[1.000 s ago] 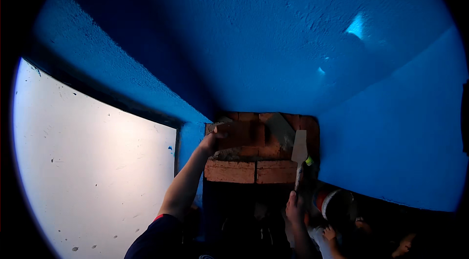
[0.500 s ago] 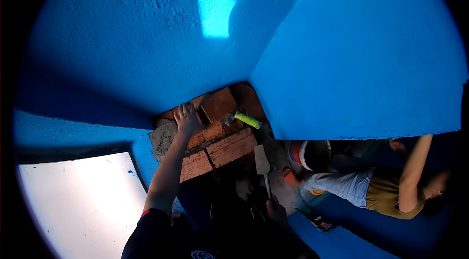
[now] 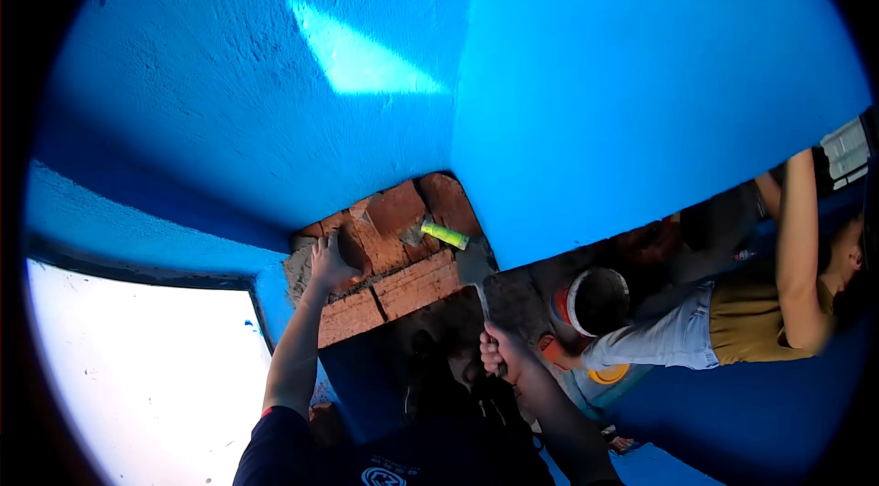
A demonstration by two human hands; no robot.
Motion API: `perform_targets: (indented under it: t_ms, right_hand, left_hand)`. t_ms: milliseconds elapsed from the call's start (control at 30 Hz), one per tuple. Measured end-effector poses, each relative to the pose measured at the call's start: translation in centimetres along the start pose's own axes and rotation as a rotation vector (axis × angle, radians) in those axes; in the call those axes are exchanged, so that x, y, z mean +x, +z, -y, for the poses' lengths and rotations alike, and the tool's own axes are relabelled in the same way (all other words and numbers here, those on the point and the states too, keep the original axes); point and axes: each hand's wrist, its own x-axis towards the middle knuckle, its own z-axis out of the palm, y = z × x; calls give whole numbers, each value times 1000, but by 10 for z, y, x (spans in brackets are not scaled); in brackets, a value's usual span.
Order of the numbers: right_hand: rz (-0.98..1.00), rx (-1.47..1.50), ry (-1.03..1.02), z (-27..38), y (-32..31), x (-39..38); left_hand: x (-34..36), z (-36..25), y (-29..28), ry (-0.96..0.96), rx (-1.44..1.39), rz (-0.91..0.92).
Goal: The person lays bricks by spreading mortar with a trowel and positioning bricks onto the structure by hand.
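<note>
My left hand (image 3: 331,263) lies with fingers apart on the brick ledge, beside a patch of grey mortar (image 3: 298,268); nothing shows in its grasp. A loose reddish brick (image 3: 398,209) sits on the bricks just right of it and apart from it. My right hand (image 3: 502,350) is wrapped round the handle of a trowel (image 3: 475,264), its grey blade up near the ledge's right end. Between the loose brick and the blade lies a small yellow-green cylinder (image 3: 445,234), its exact kind unclear. Wide bricks (image 3: 417,284) form the ledge's near edge.
Blue walls (image 3: 586,101) meet in a corner behind the ledge. A bright white panel (image 3: 146,367) is at left. At right, a person (image 3: 755,326) with raised arms stands near a bucket (image 3: 600,298) and a yellow round thing (image 3: 608,374).
My right hand has come up with the trowel, bringing its blade closer to the ledge. My left hand has shifted a little away from the loose brick. The whole view has turned slightly.
</note>
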Motion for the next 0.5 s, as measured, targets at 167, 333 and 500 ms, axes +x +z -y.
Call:
perform_targets:
  t_ms: [167,333,500]
  right_hand:
    - [-52,-192,-134,29,5,23]
    - [-651,-1597,-682,6,-39,-16]
    - [-653,-2024,-422,45,-6,-57]
  left_hand:
    - [-60,-8,17,45,-161,-207]
    - [-125,-16,50,105,-351,-305]
    - [-168,-18,93,47,-464,-200]
